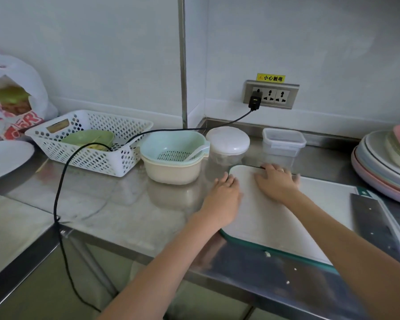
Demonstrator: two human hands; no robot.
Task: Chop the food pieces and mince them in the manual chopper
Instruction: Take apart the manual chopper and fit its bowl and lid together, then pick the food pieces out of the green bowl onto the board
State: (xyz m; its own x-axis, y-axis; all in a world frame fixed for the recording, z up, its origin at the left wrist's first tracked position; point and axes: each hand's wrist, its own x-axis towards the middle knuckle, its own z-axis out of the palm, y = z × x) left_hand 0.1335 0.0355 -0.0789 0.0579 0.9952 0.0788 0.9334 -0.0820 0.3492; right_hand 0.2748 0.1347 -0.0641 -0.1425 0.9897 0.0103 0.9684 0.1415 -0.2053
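Head view: both hands lie flat, fingers relaxed, gripping nothing, on a white cutting board on the steel bench: left hand at its left edge, right hand near its far edge. The manual chopper stands just behind the board; a cleaver lies on the board's right side.

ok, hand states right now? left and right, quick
Left hand: open, fingers flat on the cutting board near its left edge, holding nothing.
Right hand: open, palm down on the board's far end, holding nothing.

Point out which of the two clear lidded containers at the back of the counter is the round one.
The manual chopper, with its white domed lid, beside the mint colander. The rectangular storage box to its right has a flat clip-on lid.
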